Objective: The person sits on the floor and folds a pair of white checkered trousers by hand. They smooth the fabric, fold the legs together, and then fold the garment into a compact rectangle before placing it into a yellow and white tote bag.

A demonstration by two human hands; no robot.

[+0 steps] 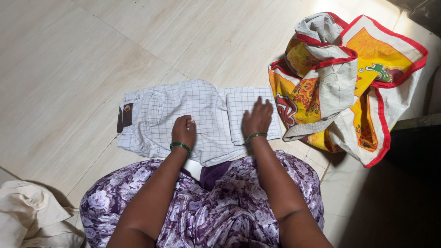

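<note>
i'm looking down from the head camera, and both hands are on the checked white trousers (183, 110), which lie folded flat on the pale tiled floor (69, 55) right in front of the knees. left hand (183, 131) is curled, fingers tucked under into a loose fist, knuckles pressing down on the cloth near its near edge; it pinches nothing that i can see. a green bangle (180, 146) sits at that wrist. right hand (258, 117) lies flat, palm down, fingers stretched forward and close together, resting on the folded-over end of the trousers. another green bangle (256, 135) rings that wrist. out past the left hand, at the far left end of the garment, i see the waistband with a dark brown patch (125, 117). just beyond the right hand, almost touching the folded end, there's a big slumped bag (363, 82), yellow and white with red trim, its mouth sagging open. below both forearms, a purple flowered dress (220, 206) covers the lap, its edge overlapping the near side of the trousers. well off to the left of the left elbow, a cream cloth (27, 216) lies crumpled on the floor.
</note>
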